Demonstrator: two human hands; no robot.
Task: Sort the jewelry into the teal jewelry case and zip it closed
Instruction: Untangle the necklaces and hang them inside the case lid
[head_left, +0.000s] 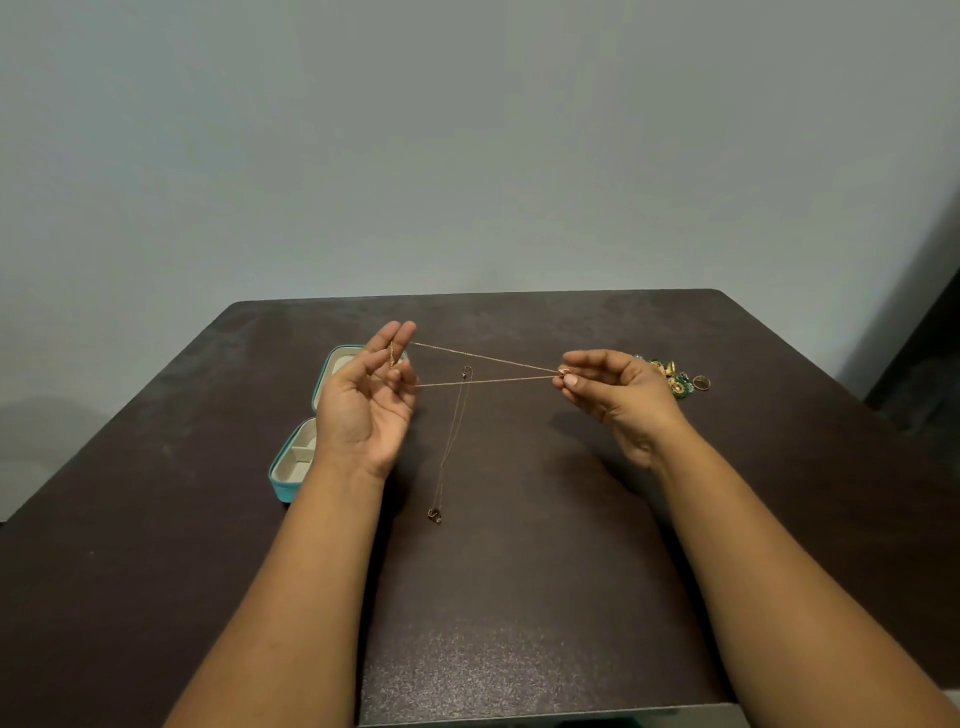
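Observation:
A thin gold chain (488, 370) is stretched taut in the air between my hands, in two strands. My left hand (366, 400), palm up, has the chain looped round its fingers, with the thumb and a finger pinching it. My right hand (610, 395) pinches the chain's other end at a small pendant or clasp. The teal jewelry case (298, 457) lies open on the table behind my left hand, its cream compartments partly hidden. A second fine necklace (451, 441) with a small pendant lies on the table between my hands.
Green and gold earrings (670, 376) and a ring (701, 383) lie in a small cluster beyond my right hand. The dark brown table (519, 597) stands against a plain grey wall, and its front edge runs just below my forearms.

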